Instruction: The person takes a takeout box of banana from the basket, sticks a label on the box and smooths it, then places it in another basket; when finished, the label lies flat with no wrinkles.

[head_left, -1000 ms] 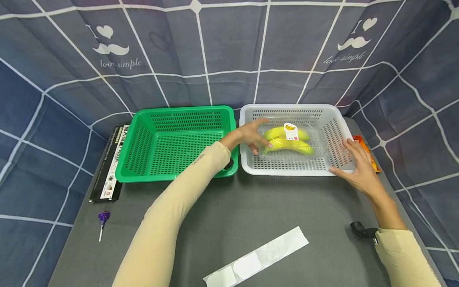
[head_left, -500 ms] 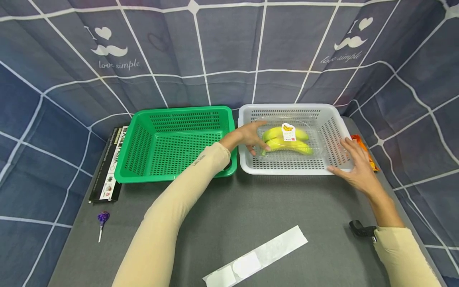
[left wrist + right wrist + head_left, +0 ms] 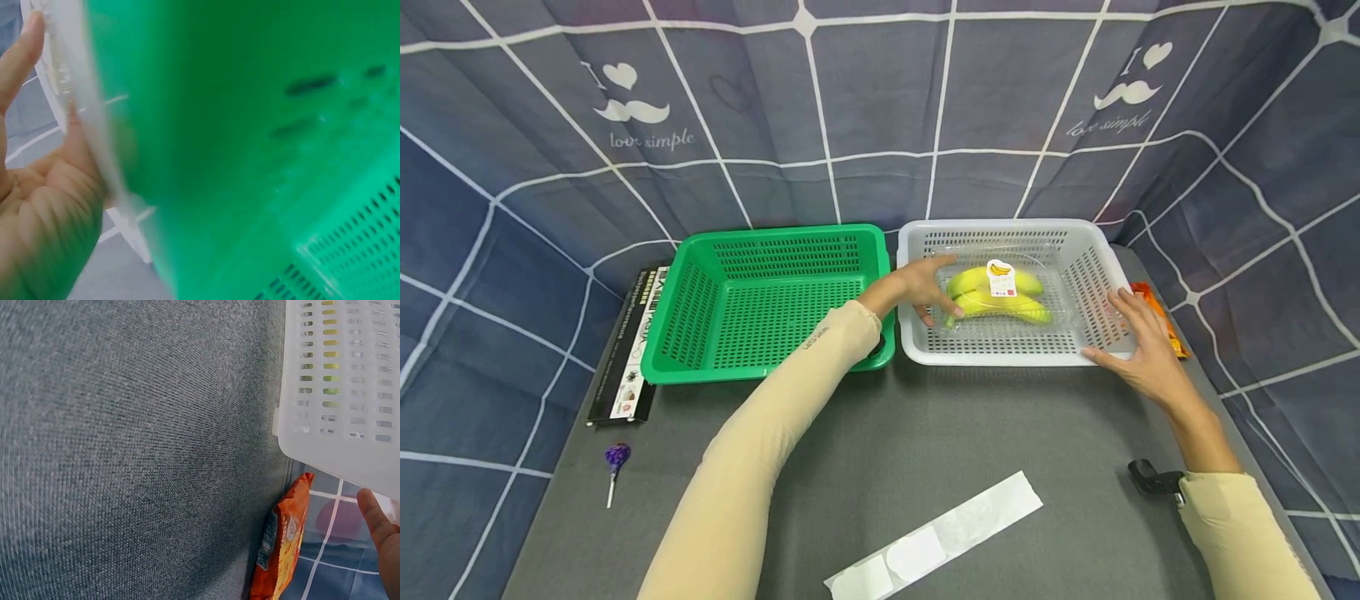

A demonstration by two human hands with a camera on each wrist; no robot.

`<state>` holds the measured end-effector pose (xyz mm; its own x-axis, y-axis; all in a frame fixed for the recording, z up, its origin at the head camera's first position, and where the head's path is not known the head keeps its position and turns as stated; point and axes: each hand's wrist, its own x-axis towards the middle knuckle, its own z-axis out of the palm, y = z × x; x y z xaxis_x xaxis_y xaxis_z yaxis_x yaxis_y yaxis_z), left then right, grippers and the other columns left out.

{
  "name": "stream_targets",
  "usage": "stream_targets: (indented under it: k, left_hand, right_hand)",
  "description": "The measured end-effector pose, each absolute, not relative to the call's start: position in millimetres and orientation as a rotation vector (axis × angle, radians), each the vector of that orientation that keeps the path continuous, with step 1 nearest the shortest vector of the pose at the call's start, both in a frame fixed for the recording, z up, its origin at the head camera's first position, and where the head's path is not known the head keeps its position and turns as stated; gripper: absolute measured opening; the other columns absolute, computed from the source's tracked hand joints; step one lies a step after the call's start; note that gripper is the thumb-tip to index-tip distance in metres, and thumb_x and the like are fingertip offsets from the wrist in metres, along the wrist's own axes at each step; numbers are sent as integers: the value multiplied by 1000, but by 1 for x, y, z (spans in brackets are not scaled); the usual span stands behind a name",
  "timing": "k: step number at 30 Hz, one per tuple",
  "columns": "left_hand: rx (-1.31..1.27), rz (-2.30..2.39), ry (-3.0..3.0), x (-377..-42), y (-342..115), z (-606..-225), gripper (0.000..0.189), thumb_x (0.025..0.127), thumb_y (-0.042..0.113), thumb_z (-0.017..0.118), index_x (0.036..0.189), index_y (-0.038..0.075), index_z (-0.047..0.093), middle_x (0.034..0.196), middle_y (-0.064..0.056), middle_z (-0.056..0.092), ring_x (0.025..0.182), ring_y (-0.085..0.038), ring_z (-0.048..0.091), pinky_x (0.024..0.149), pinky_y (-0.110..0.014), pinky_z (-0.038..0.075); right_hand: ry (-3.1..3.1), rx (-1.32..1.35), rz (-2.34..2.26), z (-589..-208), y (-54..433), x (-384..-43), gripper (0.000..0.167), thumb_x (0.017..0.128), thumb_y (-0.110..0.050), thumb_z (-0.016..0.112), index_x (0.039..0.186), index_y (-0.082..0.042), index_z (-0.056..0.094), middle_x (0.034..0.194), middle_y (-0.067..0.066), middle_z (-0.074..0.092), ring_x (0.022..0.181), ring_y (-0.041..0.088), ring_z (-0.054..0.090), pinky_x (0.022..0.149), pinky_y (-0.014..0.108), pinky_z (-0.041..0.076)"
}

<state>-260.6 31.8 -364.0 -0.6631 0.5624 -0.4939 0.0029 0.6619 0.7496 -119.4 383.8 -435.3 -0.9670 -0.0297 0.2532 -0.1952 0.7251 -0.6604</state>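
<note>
A clear plastic pack of bananas with a white label lies in the white perforated basket. My left hand reaches over that basket's left rim, its spread fingers at the left end of the pack. Whether the fingertips press on the pack I cannot tell. At the basket's right end, my right hand rests with spread fingers against the rim. The right wrist view shows the white basket's outer side and part of the right hand. A green basket fills most of the left wrist view, beside the left hand.
The green basket stands left of the white one, a flat black box beside it. A purple lollipop lies at front left. A white sticker strip lies in front; an orange snack bag lies at right.
</note>
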Motion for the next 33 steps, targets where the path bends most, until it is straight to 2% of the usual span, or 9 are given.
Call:
stream_targets:
  k: [3,6,8,12,18,25,33]
  left_hand:
    - [500,989,2131,-258,23,-354,93,86,31,76,158,19,18,165,-5,13,91,-34,71,84,-41,57]
    - [612,1016,2201,-250,7,-341,83,89,36,72,155,15,27,162,-7,24,101,-31,70,88,-39,55]
    - [707,1015,2294,-238,-7,-333,78,90,36,71,153,14,32,157,-8,34,109,-30,67,92,-37,53]
    - [833,1096,2403,-201,-39,-330,72,90,32,73,150,10,39,151,-7,43,125,-29,56,94,-38,53]
    - [854,1316,2418,-147,-77,-340,67,88,28,75,146,12,44,146,-4,49,124,-28,56,88,-33,55]
    - [881,1419,2488,-113,-104,-338,63,88,26,75,144,21,47,136,2,56,120,-14,58,89,-30,53]
    - [895,1408,2699,-72,-141,-333,63,86,19,77,142,25,50,132,5,58,119,-14,57,86,-31,54]
  right_hand:
    - [-2702,182,1073,-436,383,-121,96,67,-11,87,150,-10,39,160,16,26,146,45,15,111,70,10]
    - [-2702,180,1065,-436,382,-122,95,67,-12,87,150,-10,40,160,15,26,145,46,16,111,70,11]
    - [-2706,178,1058,-436,381,-123,95,67,-12,87,150,-10,40,160,15,26,144,46,17,110,70,12]
    - [-2712,197,1053,-435,379,-123,95,69,-15,87,150,-9,39,160,16,26,144,47,17,111,70,11]
    - [-2697,233,1039,-430,381,-125,93,70,-19,87,150,-8,40,160,17,26,146,46,14,113,68,7]
    - [-2700,226,1041,-434,385,-125,94,68,-12,87,150,-10,41,159,18,27,145,46,16,113,68,9]
    - [-2713,275,974,-436,384,-126,87,71,-19,84,147,-8,44,157,20,28,146,46,16,114,67,9]
